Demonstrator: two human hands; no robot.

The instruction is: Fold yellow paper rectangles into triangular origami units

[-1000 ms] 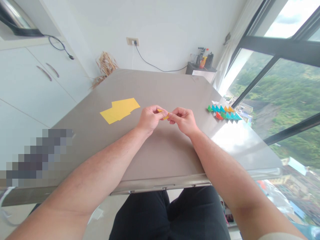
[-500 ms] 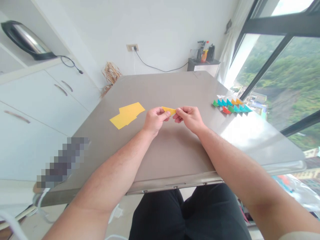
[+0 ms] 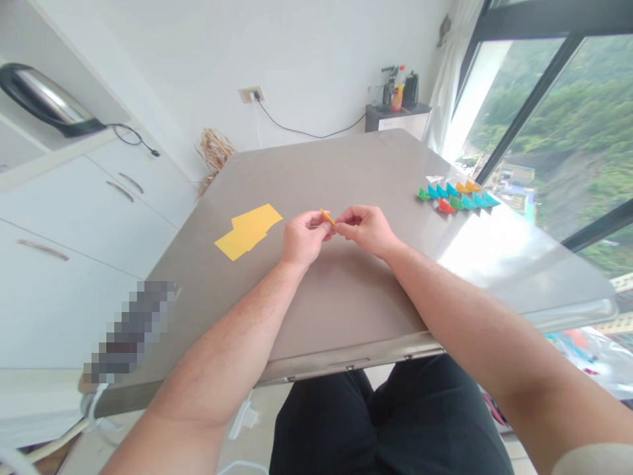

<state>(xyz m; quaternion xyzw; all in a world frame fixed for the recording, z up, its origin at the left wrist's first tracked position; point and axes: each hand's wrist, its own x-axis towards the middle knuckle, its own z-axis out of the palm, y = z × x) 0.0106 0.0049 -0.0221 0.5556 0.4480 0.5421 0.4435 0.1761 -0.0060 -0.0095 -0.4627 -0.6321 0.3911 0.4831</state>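
Observation:
A small folded piece of yellow paper (image 3: 327, 216) is held above the middle of the table, turned so that mostly its narrow edge shows. My left hand (image 3: 304, 237) pinches it between thumb and fingers. My right hand (image 3: 366, 227) is closed at the paper's near right end, fingertips pressed together on it. Flat sheets of yellow paper (image 3: 247, 231) lie overlapping on the table to the left of my left hand. At the right, folded paper boats (image 3: 457, 198) in green, blue, orange and red stand in two rows.
The grey-brown table (image 3: 316, 171) reaches toward the wall. A pixelated dark object (image 3: 131, 330) lies at its left edge. A low cabinet (image 3: 398, 117) with bottles stands behind the table, and a kettle (image 3: 49, 99) sits on the left shelf. Windows (image 3: 554, 125) line the right side.
The folded yellow paper has turned from showing a broad face to showing its narrow edge. My right hand has come closer to my left. The whole view has tilted slightly.

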